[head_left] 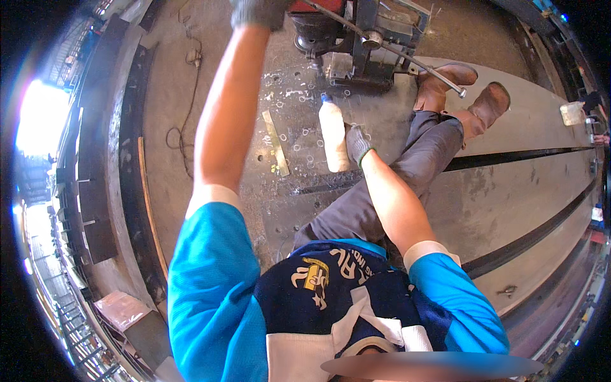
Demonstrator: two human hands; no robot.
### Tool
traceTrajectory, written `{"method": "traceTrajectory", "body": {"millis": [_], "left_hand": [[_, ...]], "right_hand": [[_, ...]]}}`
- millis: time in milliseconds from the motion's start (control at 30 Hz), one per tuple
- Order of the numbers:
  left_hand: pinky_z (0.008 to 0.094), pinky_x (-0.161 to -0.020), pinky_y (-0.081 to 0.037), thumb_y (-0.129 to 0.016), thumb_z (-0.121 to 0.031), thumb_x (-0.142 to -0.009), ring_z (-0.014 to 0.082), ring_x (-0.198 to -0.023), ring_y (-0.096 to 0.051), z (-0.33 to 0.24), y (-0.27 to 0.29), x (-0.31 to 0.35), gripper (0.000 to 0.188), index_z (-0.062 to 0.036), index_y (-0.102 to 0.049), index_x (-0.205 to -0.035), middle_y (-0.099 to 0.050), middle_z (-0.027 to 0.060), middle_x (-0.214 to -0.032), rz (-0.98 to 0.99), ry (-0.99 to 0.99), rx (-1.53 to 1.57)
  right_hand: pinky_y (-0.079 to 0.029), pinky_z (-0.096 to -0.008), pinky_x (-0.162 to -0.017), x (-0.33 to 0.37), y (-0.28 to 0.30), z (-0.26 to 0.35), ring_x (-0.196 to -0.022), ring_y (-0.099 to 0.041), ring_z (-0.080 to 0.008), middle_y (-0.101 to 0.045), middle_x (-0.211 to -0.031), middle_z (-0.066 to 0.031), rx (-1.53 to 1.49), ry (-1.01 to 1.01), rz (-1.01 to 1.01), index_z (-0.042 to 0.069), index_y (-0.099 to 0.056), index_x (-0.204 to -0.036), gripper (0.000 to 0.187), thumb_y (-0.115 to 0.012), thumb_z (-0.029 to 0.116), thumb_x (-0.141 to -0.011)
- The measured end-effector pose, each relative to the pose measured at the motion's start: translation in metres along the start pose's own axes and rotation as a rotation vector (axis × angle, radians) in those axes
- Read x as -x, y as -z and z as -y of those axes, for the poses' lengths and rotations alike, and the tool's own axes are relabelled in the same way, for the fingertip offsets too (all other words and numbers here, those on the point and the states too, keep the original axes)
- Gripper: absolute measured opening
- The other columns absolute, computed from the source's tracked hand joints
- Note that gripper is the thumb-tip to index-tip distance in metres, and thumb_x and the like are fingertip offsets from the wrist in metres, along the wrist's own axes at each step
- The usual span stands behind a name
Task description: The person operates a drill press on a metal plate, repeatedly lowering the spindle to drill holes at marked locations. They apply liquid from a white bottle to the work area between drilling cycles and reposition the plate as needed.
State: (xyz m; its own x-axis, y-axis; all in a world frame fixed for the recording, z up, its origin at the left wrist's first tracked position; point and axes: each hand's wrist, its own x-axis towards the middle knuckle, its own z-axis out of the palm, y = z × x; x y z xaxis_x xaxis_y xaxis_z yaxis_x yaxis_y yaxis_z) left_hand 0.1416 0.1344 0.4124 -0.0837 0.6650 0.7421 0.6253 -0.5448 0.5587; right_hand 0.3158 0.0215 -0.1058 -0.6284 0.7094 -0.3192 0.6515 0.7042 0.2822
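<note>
1. Gloved left hand (258, 11) rests atop the drilling machine (356, 44) at the frame's upper edge; fingers seemingly closed, mostly cropped.
2. Gloved right hand (358, 145) fingers grip the white bottle (333, 135) upright on the steel plate (509, 184), bare plate to its right.

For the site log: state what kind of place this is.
Probably a steel fabrication yard or workshop: a drilling machine stands on a large steel plate marked with chalk circles, and stacked steel sections lie alongside.

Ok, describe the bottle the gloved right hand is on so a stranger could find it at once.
Start at the big steel plate the person sits on, then the drilling machine at its top. Just below the machine, among the drilled holes, stands a white plastic bottle with a blue cap, the right hand against its side. It is the only upright white thing there; the flat metal strip beside it lies down.
</note>
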Motion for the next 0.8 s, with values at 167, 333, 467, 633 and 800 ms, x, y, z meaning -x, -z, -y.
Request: {"method": "traceTrajectory", "body": {"millis": [167, 333, 467, 633, 800], "left_hand": [[0.0513, -0.077, -0.054, -0.064, -0.052, -0.093, 0.0400, -0.088, -0.072, -0.044, -0.008, -0.055, 0.048, -0.0058, -0.070, -0.107, -0.073, 0.0234, -0.099, 0.398, -0.452, -0.489], [0.0516, -0.084, -0.056, -0.061, -0.050, -0.094, 0.0407, -0.096, -0.072, -0.021, -0.003, -0.039, 0.044, -0.0084, -0.074, -0.101, -0.074, 0.0221, -0.100, 0.678, -0.113, -0.714], [0.0506, -0.088, -0.056, -0.059, -0.051, -0.094, 0.0397, -0.101, -0.072, 0.018, 0.004, -0.027, 0.045, -0.0105, -0.076, -0.105, -0.075, 0.0221, -0.105, 0.776, 0.059, -0.793], [0.0486, -0.090, -0.055, -0.062, -0.049, -0.093, 0.0399, -0.104, -0.071, 0.061, 0.006, -0.016, 0.044, -0.0104, -0.077, -0.106, -0.074, 0.0218, -0.108, 0.719, 0.075, -0.658], [0.0475, -0.089, -0.055, -0.066, -0.048, -0.089, 0.0392, -0.102, -0.071, 0.078, 0.006, -0.011, 0.044, -0.0096, -0.078, -0.105, -0.074, 0.0219, -0.106, 0.648, 0.209, -0.540]], "right_hand": [[-0.040, -0.0634, -0.107, 0.042, 0.089, -0.021, -0.127, -0.062, -0.0319, -0.068, -0.135, -0.0133, 0.248, 0.071, 0.167, 0.013, -0.068, -0.136, 0.050, -0.053, 0.044, -0.099], [-0.043, -0.0582, -0.104, 0.045, 0.088, -0.015, -0.122, -0.064, -0.0297, -0.071, -0.130, -0.0123, 0.085, 0.037, 0.248, 0.011, -0.073, -0.127, 0.044, -0.053, 0.039, -0.098], [-0.043, -0.0546, -0.105, 0.030, 0.046, -0.011, -0.120, -0.065, -0.0286, -0.072, -0.127, -0.0123, -0.016, -0.025, 0.244, 0.012, -0.075, -0.123, 0.039, -0.054, 0.034, -0.099], [-0.044, -0.0510, -0.104, 0.011, 0.008, -0.004, -0.117, -0.066, -0.0296, -0.073, -0.124, -0.0120, 0.328, 0.155, 0.087, 0.012, -0.076, -0.122, 0.036, -0.054, 0.030, -0.099], [-0.045, -0.0524, -0.102, 0.011, 0.013, -0.005, -0.117, -0.067, -0.0309, -0.073, -0.125, -0.0119, 0.340, 0.134, 0.140, 0.011, -0.073, -0.126, 0.039, -0.054, 0.032, -0.100]]}}
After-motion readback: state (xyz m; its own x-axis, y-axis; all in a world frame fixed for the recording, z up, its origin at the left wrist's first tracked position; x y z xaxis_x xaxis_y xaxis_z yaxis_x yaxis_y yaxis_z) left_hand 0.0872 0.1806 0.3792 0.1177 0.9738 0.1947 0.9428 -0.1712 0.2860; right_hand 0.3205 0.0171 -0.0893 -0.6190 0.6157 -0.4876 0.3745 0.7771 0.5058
